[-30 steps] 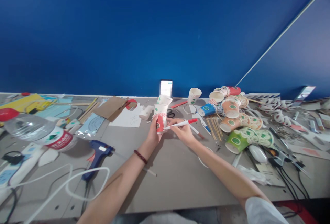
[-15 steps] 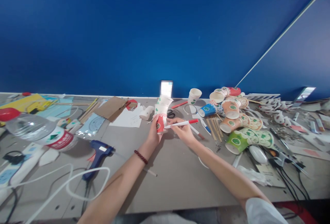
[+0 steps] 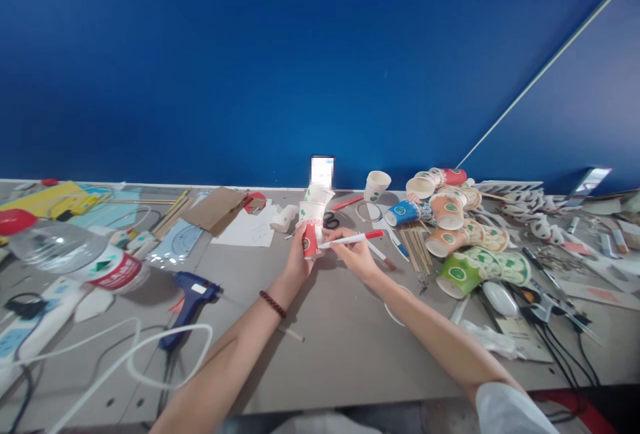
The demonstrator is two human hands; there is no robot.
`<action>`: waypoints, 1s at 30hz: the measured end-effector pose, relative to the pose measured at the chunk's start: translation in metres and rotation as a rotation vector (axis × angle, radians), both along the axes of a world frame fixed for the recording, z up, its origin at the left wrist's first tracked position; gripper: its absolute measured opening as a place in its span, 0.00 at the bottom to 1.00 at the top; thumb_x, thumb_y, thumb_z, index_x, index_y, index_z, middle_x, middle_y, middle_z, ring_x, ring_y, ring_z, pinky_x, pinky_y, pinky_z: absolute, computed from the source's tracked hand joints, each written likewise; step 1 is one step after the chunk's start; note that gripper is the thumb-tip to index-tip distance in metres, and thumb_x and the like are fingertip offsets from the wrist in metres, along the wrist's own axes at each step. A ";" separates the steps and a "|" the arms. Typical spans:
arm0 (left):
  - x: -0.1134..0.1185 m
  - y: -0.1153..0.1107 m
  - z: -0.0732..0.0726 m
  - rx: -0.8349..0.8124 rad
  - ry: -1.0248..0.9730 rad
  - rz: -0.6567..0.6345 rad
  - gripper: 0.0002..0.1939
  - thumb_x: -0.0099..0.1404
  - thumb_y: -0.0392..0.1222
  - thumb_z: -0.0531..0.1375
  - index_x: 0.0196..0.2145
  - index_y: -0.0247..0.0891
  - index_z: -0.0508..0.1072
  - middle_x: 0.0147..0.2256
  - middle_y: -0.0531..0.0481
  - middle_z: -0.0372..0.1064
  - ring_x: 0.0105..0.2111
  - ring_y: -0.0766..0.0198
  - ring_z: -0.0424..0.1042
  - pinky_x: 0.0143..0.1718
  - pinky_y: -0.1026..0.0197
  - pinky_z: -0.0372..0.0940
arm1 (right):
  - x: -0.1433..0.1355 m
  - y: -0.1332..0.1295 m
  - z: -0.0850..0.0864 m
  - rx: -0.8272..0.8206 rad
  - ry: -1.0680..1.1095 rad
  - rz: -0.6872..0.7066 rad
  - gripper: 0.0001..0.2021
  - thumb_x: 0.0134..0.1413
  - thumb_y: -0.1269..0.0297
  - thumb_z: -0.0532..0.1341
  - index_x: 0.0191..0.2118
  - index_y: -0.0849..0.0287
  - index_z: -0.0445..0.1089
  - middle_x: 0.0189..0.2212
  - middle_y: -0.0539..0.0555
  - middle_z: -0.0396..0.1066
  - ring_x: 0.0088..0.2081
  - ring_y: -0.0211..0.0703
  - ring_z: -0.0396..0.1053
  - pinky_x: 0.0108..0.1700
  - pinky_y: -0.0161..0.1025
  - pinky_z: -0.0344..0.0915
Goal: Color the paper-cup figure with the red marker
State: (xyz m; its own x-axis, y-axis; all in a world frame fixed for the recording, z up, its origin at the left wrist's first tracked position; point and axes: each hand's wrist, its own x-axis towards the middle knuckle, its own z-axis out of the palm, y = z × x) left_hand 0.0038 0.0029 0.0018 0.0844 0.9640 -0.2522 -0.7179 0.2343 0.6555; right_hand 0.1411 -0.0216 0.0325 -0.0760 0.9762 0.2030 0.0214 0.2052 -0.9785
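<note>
My left hand [image 3: 299, 257] is closed around the red lower part of a joined stack of paper cups [image 3: 311, 239]. White cups with green leaf marks form the stack's upper part. Between the fingers of my right hand [image 3: 356, 255] is a white marker pen [image 3: 354, 239] with a red end pointing right. Its tip meets or nearly meets the side of the red cup; which of the two I cannot tell. Black-handled scissors [image 3: 331, 221] lie just behind my hands. A sheet of white paper [image 3: 245, 231] is left of the stack.
A blue glue gun [image 3: 193, 304], its cable and a large bottle [image 3: 80, 257] occupy the left. On the right are several decorated paper cups [image 3: 457, 275], wooden sticks [image 3: 415, 247] and a white mouse [image 3: 501, 299]. Against the blue wall stands a lit phone [image 3: 322, 172].
Almost nothing differs. The marker and both hands keep nearly the same place at the red cup, and the view has shifted very slightly.
</note>
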 end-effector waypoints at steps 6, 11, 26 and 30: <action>-0.001 0.001 -0.004 0.014 0.002 0.008 0.23 0.55 0.58 0.68 0.40 0.38 0.74 0.29 0.52 0.74 0.26 0.64 0.73 0.25 0.64 0.63 | 0.001 -0.001 0.001 -0.007 -0.004 0.033 0.02 0.44 0.66 0.64 0.24 0.54 0.73 0.28 0.53 0.78 0.55 0.61 0.74 0.53 0.50 0.69; -0.001 0.001 -0.006 0.016 0.005 -0.002 0.24 0.54 0.58 0.68 0.41 0.37 0.74 0.30 0.50 0.74 0.27 0.64 0.73 0.26 0.63 0.64 | 0.000 -0.002 0.003 -0.008 0.020 0.020 0.02 0.44 0.64 0.65 0.25 0.53 0.74 0.29 0.53 0.78 0.54 0.61 0.74 0.52 0.50 0.70; 0.000 0.000 -0.004 0.014 -0.007 0.014 0.21 0.55 0.56 0.67 0.39 0.38 0.74 0.31 0.50 0.75 0.27 0.64 0.73 0.26 0.64 0.64 | 0.000 0.000 0.000 -0.008 0.042 -0.007 0.02 0.44 0.63 0.65 0.26 0.54 0.74 0.28 0.53 0.78 0.53 0.60 0.76 0.50 0.49 0.71; 0.000 0.001 -0.005 0.009 0.001 0.017 0.21 0.57 0.56 0.66 0.40 0.37 0.74 0.31 0.49 0.75 0.29 0.62 0.74 0.27 0.63 0.66 | -0.001 -0.001 0.003 -0.024 0.033 0.002 0.02 0.44 0.64 0.65 0.24 0.54 0.73 0.27 0.53 0.77 0.54 0.61 0.75 0.51 0.50 0.71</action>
State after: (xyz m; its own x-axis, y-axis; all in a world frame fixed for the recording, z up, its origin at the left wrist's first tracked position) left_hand 0.0042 0.0041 -0.0034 0.0675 0.9674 -0.2439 -0.7211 0.2163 0.6582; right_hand 0.1403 -0.0225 0.0350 -0.0717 0.9807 0.1817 -0.0118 0.1813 -0.9834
